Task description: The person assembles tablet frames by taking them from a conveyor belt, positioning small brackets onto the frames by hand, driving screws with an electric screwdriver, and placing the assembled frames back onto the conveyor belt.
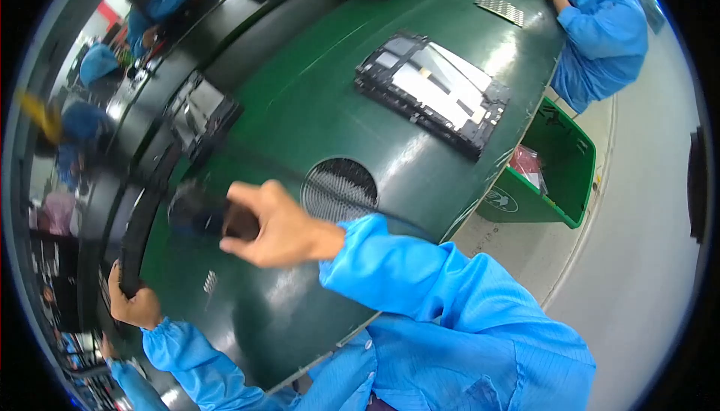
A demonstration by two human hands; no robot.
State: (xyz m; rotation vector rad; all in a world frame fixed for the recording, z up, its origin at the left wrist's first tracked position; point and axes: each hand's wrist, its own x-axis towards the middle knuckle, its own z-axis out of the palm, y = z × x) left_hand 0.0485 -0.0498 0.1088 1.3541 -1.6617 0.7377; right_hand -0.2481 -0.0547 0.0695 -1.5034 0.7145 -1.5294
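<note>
My right hand [281, 227] is curled, thumb and fingers closed round a dark, cylinder-like object [196, 212] above the green table. Motion smears that object, so its exact kind does not show. My left hand [136, 306], at the lower left, has its fingers wrapped on the end of a long, curved black strip-like part [141, 235]. Just beyond my right wrist lies a round black dish [340, 190] filled with small grey pieces. A small cluster of silvery screw-like pieces [210, 282] rests on the table between my two hands.
A black-framed unit with white panels [431, 88] lies on the green table [292, 103]; a similar one [201, 115] sits at the left. Farther back is a perforated metal plate [499, 7]. A green bin [555, 178] stands right of the table edge. Co-workers in blue sit around.
</note>
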